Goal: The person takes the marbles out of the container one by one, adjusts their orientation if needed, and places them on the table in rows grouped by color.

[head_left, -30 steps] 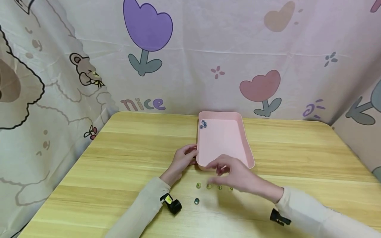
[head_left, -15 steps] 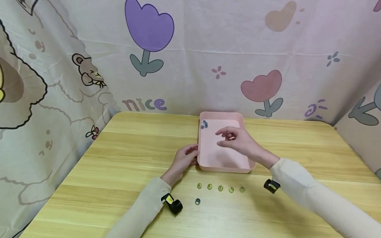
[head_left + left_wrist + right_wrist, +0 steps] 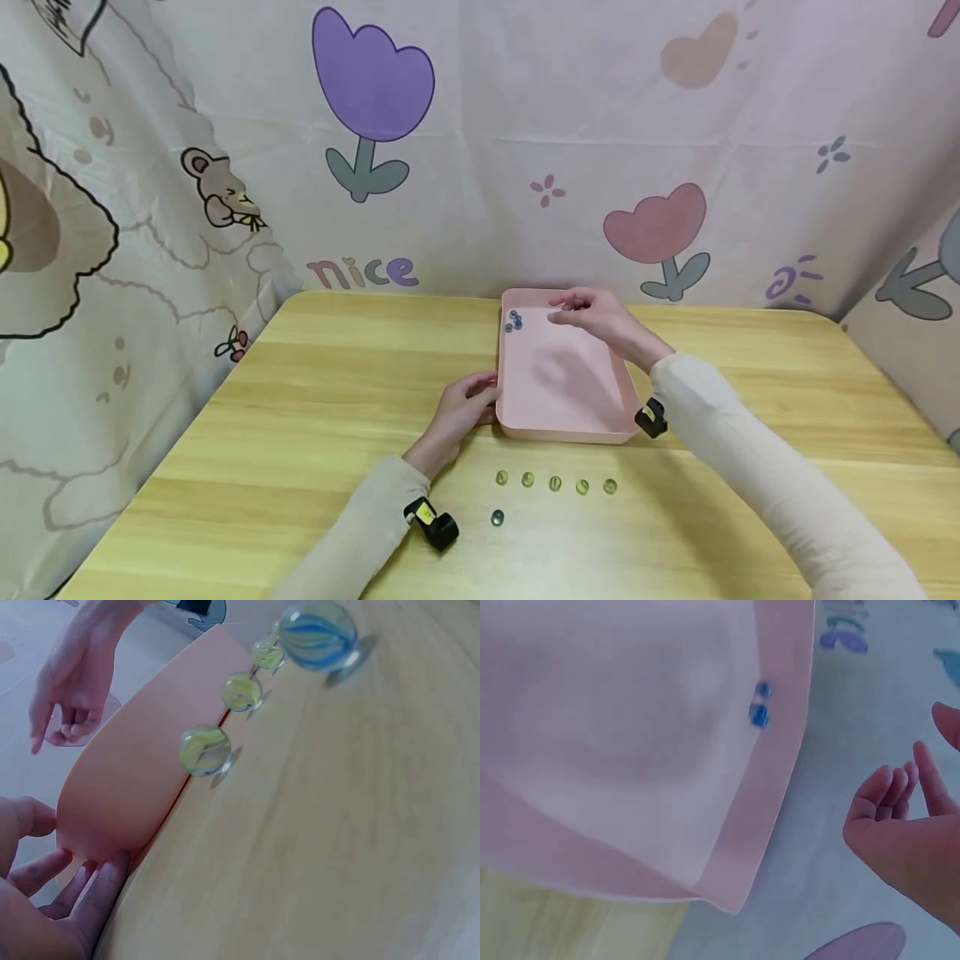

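Pink tray (image 3: 566,435): the left hand (image 3: 459,410) rests relaxed fingers against its left edge; the right hand (image 3: 598,315), empty, loosely bent, should approach the far-left corner's marbles (image 3: 517,323) gently.

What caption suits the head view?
Left grip against a pink tray holding blue marbles, right grip above it; five lined-up yellow-green marbles and one blue-swirled marble on the wooden table.
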### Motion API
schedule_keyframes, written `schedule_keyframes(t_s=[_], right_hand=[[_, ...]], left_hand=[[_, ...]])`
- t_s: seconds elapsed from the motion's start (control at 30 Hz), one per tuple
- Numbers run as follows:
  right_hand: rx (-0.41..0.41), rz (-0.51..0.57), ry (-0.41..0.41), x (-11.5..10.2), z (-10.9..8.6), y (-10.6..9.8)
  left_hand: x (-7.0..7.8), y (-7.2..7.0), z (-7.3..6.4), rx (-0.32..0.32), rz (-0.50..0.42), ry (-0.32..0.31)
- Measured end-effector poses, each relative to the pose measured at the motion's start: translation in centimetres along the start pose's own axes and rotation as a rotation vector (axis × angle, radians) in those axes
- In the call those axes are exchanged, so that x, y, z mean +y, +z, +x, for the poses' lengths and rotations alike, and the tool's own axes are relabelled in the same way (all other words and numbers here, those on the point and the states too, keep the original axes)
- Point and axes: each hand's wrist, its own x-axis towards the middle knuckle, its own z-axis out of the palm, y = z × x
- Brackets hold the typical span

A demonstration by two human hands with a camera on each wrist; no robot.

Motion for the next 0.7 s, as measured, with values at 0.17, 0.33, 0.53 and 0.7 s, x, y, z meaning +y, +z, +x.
schedule_keyframes(t_s=[0.17, 0.33, 0.53, 0.7], right_hand=[[-0.074, -0.078, 0.047, 0.4, 1.7, 0.0], [-0.117, -0.141, 0.065, 0.5, 3.2, 0.2], [-0.110, -0.099, 0.112, 1.0, 4.5, 1.0], [-0.087, -0.038, 0.137, 2.0, 5.2, 2.1]], left_hand=[[-0.4, 0.0, 0.0, -0.010, -0.005, -0.019], [-0.2, -0.1, 0.0, -0.004, 0.005, 0.012], [-0.1, 0.0, 0.1, 0.008, 0.008, -0.023], [-0.1, 0.1, 0.2, 0.021, 0.013, -0.034]])
